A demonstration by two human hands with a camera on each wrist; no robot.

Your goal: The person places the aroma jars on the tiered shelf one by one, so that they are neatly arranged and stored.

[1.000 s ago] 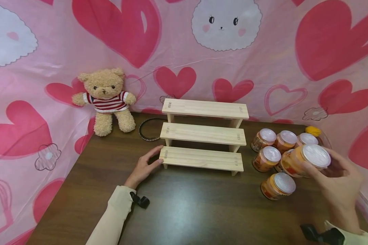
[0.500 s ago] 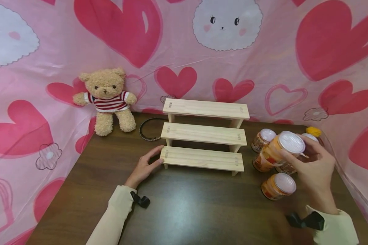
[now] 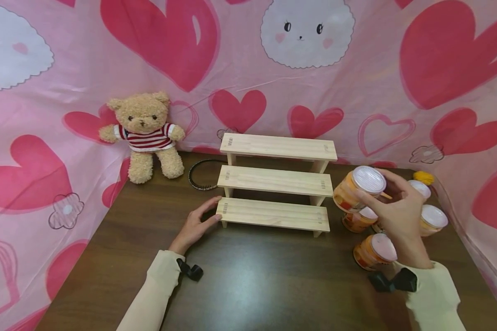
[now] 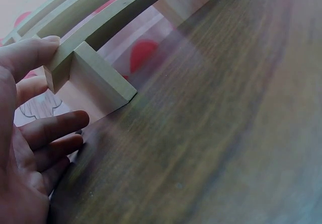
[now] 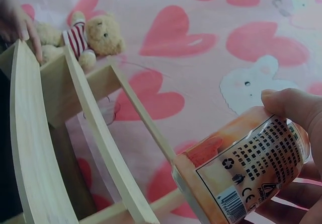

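In the head view, my left hand (image 3: 194,225) is at the left end of a three-step light wooden display stand (image 3: 273,214). Thumb and index finger hold the end of the lowest board (image 4: 65,58), while the other fingers hang loosely beneath. My right hand (image 3: 397,211) grips an orange printed can (image 3: 348,193) with a clear lid, tilted and raised beside the stand's right end. Barcode and small print face the right wrist view on this can (image 5: 246,168). Below it, partly covered by hand and can, are several similar cans, one (image 3: 372,253) standing nearest the front.
A teddy bear (image 3: 142,133) in a striped shirt sits at the back left. Beside it lies a dark headband (image 3: 196,184). Another can (image 3: 432,220) and a yellow object (image 3: 423,177) are at the right. Pink heart-print cloth (image 3: 240,59) hangs behind the brown table (image 3: 248,280).
My right hand has carried the can leftward from the group at the right toward the stand's right end, uncovering cans at the far right. My left hand stays in place.
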